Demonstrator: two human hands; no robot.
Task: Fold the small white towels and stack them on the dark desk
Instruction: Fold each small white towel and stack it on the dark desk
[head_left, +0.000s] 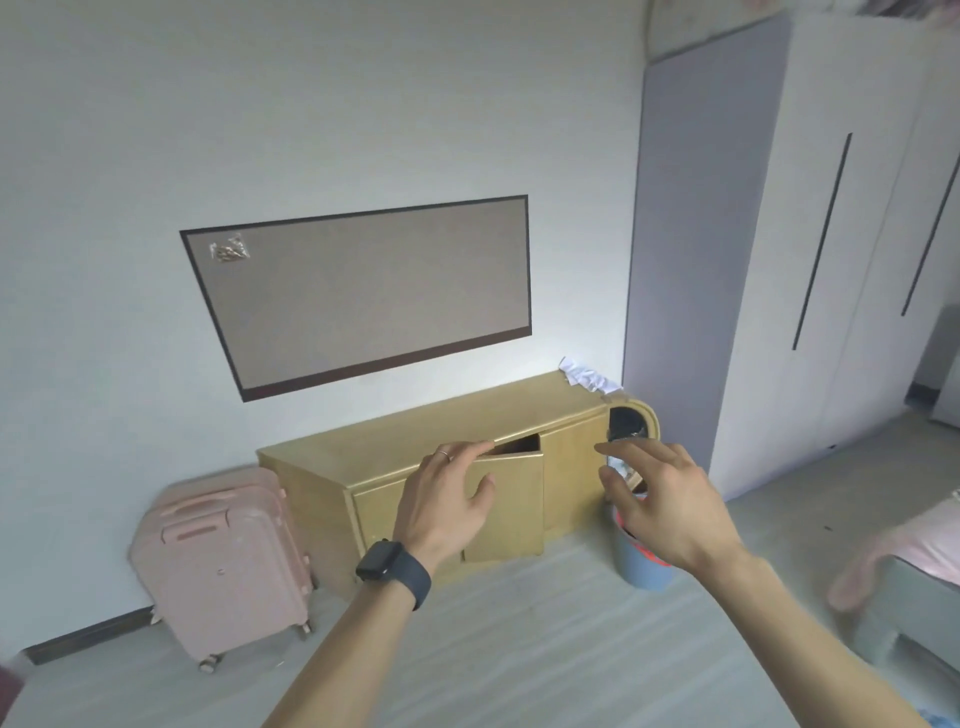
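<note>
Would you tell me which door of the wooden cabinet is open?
The middle door, beside the left hand: it hangs ajar, showing a dark gap at its top, while the right door sits flush.

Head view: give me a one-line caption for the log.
Person's left hand and right hand held open before a low wooden cabinet with its door ajar, pink suitcase beside it.

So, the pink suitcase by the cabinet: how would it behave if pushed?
The pink suitcase would probably roll easily: small wheels show under it. Its ribbed shell looks rigid, so it should hold shape. Standing upright and narrow, it might tip if shoved high.
</note>
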